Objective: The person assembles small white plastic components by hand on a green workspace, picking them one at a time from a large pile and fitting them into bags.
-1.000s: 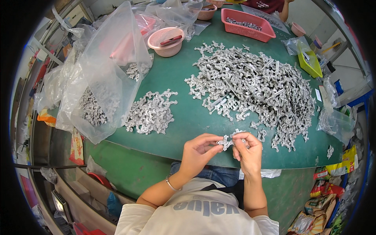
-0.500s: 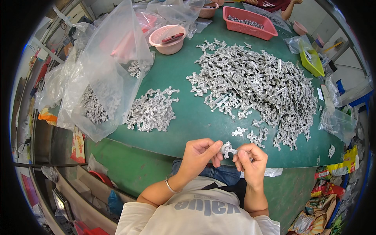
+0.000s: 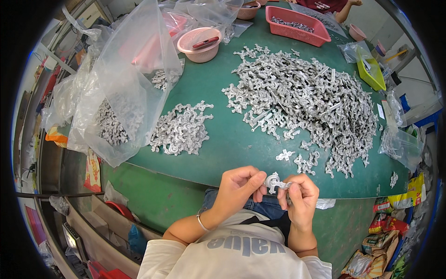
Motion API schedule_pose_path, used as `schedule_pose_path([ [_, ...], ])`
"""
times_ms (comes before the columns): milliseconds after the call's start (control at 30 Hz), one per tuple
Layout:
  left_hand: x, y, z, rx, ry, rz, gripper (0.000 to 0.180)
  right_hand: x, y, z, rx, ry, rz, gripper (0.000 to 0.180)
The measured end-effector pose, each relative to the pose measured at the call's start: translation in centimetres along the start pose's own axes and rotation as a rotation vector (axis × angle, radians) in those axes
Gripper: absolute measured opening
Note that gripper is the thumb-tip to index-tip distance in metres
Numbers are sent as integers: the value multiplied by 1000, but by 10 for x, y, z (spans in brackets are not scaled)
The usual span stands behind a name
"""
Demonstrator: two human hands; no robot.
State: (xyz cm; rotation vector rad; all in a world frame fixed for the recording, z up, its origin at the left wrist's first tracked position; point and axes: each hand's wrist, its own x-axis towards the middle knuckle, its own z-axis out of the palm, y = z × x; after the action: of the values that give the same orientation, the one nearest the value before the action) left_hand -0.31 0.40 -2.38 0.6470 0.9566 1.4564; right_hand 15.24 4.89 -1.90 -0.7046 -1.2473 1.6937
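Note:
My left hand [image 3: 238,183] and my right hand [image 3: 301,195] meet just below the front edge of the green table [image 3: 218,125]. Together they pinch one small silver metal cast part [image 3: 274,182] between their fingertips, above my lap. A big heap of the same silver parts [image 3: 306,97] covers the table's right half. A smaller heap of parts [image 3: 179,130] lies to the left of middle. Two loose parts [image 3: 284,155] lie near the table edge, just beyond my hands.
A large clear plastic bag [image 3: 125,79] with parts in it stands at the left. A pink bowl [image 3: 200,44], a red tray [image 3: 297,25] and a yellow-green scoop [image 3: 370,69] sit at the back. Another person's arm [image 3: 341,5] shows at the far edge. Shelving lies below left.
My hands have dropped a little toward my body with the part still between them. The view has shifted slightly; the heaps have not moved.

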Motion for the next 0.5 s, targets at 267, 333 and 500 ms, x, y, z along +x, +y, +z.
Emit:
schedule_pose_path([
  [267, -4, 6, 4, 2, -22, 17, 20, -5, -3, 1, 3, 8, -30, 18],
  [333, -5, 10, 4, -24, -19, -21, 18, -6, -3, 1, -46, 37, -36, 15],
  [500, -5, 15, 8, -52, 29, -77, 16, -4, 2, 0, -485, 109, -405, 6],
])
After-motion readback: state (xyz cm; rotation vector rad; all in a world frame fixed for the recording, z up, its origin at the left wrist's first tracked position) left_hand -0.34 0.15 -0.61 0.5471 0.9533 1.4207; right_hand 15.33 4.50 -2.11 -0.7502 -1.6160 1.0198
